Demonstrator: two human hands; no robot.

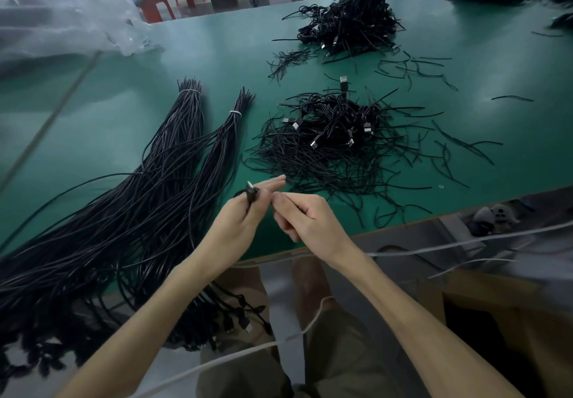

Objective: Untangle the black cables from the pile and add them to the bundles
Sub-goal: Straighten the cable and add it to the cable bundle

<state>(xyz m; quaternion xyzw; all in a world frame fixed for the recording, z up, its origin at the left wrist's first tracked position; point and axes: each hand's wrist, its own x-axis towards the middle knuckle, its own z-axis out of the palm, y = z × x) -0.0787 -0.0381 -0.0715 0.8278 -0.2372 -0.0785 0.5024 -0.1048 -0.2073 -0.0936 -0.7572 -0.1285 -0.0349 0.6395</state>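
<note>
Both hands are up over the near edge of the green tabletop (124, 93), just below centre frame. The left hand (235, 221) has its grip clamped on a single black cable (249, 199), with the USB plug poking up past the thumb. The right hand (307, 221) sits just beside it with fingers curled and thumb and forefinger pressed close. Honestly can't tell if that grip has anything in it, too blurry.

The tangled pile (335, 140) is right of centre, plugs sticking out everywhere. The bundles (186, 131) fan out across the left side, two of them tied near their far ends with white ties (235, 113). A second heap (347, 22) sits at upper centre-right, short loose black strands (412, 69) are scattered around it, and a clear plastic bag (68, 16) sits upper left.
</note>
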